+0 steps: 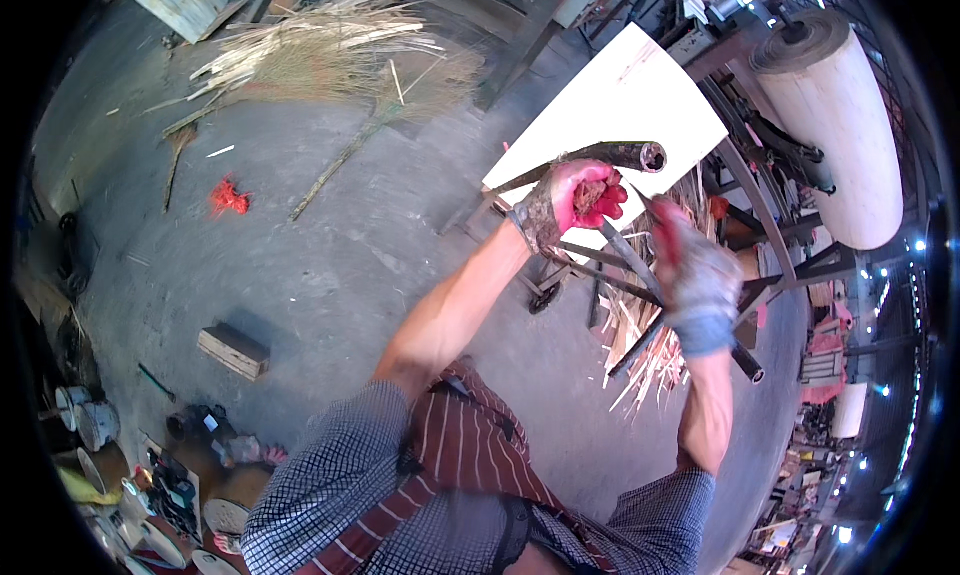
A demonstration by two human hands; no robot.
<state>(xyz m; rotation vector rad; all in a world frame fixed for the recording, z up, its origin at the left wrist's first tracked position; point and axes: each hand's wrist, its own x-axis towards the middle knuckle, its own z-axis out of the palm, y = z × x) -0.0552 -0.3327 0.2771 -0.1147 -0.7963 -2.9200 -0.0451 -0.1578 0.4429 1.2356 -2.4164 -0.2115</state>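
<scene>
My left hand, in a dirty red-palmed work glove, is turned palm up with its fingers curled round a crumbly brown clump. Just behind it, a dark, hollow-ended pipe lies across the corner of a white sheet. To the right is my right hand, in a grey glove with red fingers. Motion smears its fingers, so whether they hold anything is unclear. Beneath both hands cross the dark metal bars of a wheeled frame.
A big pale roll is mounted on a machine at right. Thin wood strips lie under the frame, more in a pile at far left. Brooms, red string and a wooden block are on the floor; buckets stand at lower left.
</scene>
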